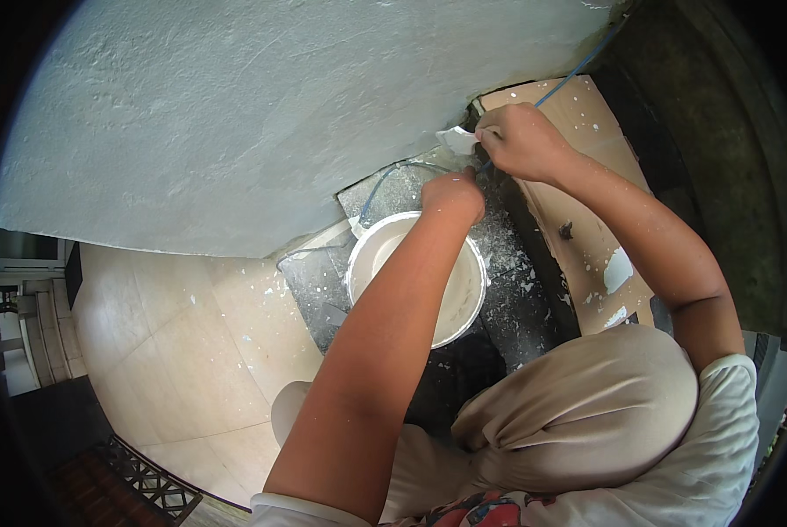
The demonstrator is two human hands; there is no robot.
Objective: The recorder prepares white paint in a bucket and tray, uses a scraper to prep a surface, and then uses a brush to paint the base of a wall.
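My right hand (525, 141) pinches a thin white flat piece (458, 140) with an uneven edge, close to the foot of a rough pale plastered wall (235, 118). Just below it, my left hand (456, 194) is closed at a thin blue cable (577, 69), its fingertips partly hidden. From the upper right corner the cable passes behind my right hand, reaches my left fingers and curves on leftward along the wall base. Under my left forearm stands a round white bucket (482, 290), smeared inside with off-white material; the arm hides its middle.
Dark floor tiles (512, 316) spattered with white surround the bucket. To the right, spotted brown cardboard (591, 263) covers a raised ledge, with a small dark lump (566, 230) on it. Beige floor tiles (182, 356) extend left. Steps (51, 323) show at the far left.
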